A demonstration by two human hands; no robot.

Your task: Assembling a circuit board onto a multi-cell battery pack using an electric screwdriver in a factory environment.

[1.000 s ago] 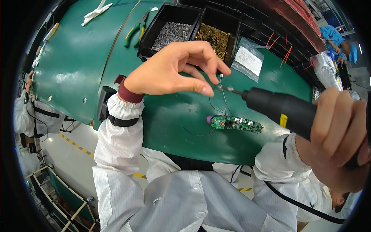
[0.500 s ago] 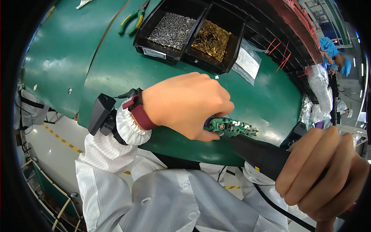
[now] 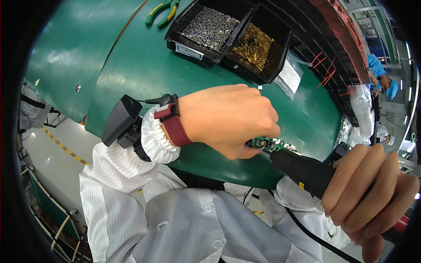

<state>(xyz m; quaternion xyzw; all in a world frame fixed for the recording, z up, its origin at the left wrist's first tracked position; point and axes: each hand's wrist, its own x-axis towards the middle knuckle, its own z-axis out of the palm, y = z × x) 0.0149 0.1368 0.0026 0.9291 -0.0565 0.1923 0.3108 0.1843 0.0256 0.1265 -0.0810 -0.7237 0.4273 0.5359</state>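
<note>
My left hand (image 3: 232,118) is closed, its thumb and fingers pinching the near end of a small green circuit board (image 3: 283,143) packed with parts. It wears a maroon strap (image 3: 177,131) at the wrist. My right hand (image 3: 370,193) wraps round a black electric screwdriver (image 3: 305,172) with a cord. The screwdriver lies slanted, its nose pointing left at the board beside my left thumb. Whether its bit touches a screw is too small to tell. Part of the board is hidden behind my left fingers and the screwdriver nose.
Beyond my hands stand two black bins, one with silver screws (image 3: 210,28), one with brass-coloured pins (image 3: 254,47). Green-handled pliers (image 3: 163,13) lie left of them, a clear bag with a paper label (image 3: 289,79) right. The green table (image 3: 144,65) ends near my body. A co-worker in blue (image 3: 377,70) is far right.
The whole view has shifted, with the bins further up and right. The board has turned so that less of its face shows. Both hands keep their holds.
</note>
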